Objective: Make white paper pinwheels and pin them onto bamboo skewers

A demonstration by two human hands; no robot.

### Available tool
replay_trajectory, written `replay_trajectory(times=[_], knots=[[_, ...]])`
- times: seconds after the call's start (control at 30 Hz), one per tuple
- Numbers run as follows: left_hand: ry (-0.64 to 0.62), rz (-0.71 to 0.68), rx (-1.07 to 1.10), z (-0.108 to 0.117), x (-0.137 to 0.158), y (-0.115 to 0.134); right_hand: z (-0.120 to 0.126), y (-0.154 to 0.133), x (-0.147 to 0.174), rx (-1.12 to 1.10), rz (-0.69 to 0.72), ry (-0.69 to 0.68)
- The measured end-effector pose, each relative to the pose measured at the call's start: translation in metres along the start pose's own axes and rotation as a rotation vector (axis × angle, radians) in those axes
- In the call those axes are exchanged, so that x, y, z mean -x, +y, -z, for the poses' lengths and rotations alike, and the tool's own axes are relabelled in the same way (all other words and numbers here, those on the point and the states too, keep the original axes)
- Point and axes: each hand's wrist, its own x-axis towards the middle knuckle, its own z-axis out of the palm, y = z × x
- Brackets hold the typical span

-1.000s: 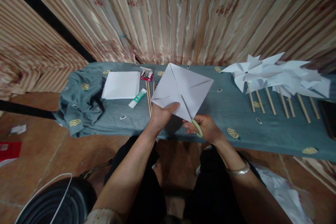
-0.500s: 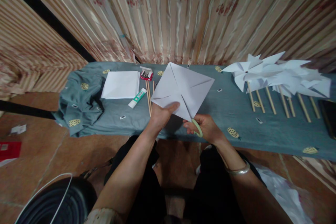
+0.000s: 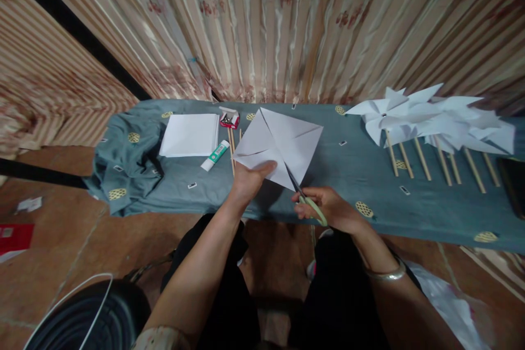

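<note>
A square sheet of white paper (image 3: pixel 283 139), slit inward from its corners, is held above the bench by my left hand (image 3: pixel 250 178). The left thumb lies on top of the sheet and the fingers are hidden beneath it. My right hand (image 3: pixel 328 208) is closed around the pale green handles of a pair of scissors (image 3: pixel 312 206). Their dark blades reach into the slit at the paper's near corner. Just left of the sheet are thin wooden sticks (image 3: pixel 232 147), partly covered by paper and hand.
On the green cloth (image 3: pixel 262 197) lie a stack of white paper (image 3: pixel 191 135), a glue stick (image 3: pixel 215 155) and a small red box of metal pins (image 3: pixel 229 118). Several white paper pinwheels (image 3: pixel 435 115) on sticks lie at the right, near a dark object (image 3: pixel 512 186). A black round stool (image 3: pixel 90 314) stands lower left.
My right hand has drawn back toward the lower right with the scissors, so more of the blades shows. The paper has shifted slightly left and down in my left hand.
</note>
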Motion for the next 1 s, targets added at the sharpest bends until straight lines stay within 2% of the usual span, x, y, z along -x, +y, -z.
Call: replay_trajectory(times=[0.1, 0.17, 0.2, 0.3, 0.37, 0.43, 0.57, 0.7, 0.83, 0.9, 1.0], knots=[[0.008, 0.005, 0.016, 0.003, -0.004, -0.005, 0.018, 0.005, 0.015, 0.166, -0.006, -0.041], [0.002, 0.021, 0.019, 0.003, -0.007, -0.01, 0.036, 0.012, 0.025, 0.306, -0.003, 0.018], [-0.004, 0.027, 0.019, 0.002, -0.008, -0.014, 0.045, 0.016, 0.029, 0.404, 0.02, 0.088], [-0.025, 0.047, 0.023, -0.004, -0.01, -0.026, 0.068, 0.028, 0.039, 0.685, 0.045, 0.437], [-0.05, 0.085, 0.025, -0.01, -0.009, -0.036, 0.075, 0.034, 0.04, 0.846, 0.048, 0.655], [-0.08, 0.119, 0.028, -0.016, -0.008, -0.046, 0.077, 0.038, 0.037, 0.975, 0.07, 0.782], [-0.137, 0.143, -0.008, -0.02, -0.006, -0.058, 0.07, 0.042, 0.024, 1.14, 0.131, 0.838], [-0.226, 0.116, -0.036, -0.013, -0.004, -0.056, 0.064, 0.041, 0.012, 1.248, 0.138, 0.891], [-0.178, 0.043, -0.088, 0.005, -0.005, -0.052, 0.065, 0.036, 0.006, 1.284, 0.095, 0.941], [-0.14, -0.055, -0.213, 0.015, -0.007, -0.05, 0.067, 0.034, 0.005, 1.285, 0.066, 0.958], [-0.139, -0.313, -0.516, 0.026, -0.006, -0.045, 0.068, 0.034, 0.004, 1.293, 0.05, 0.962]])
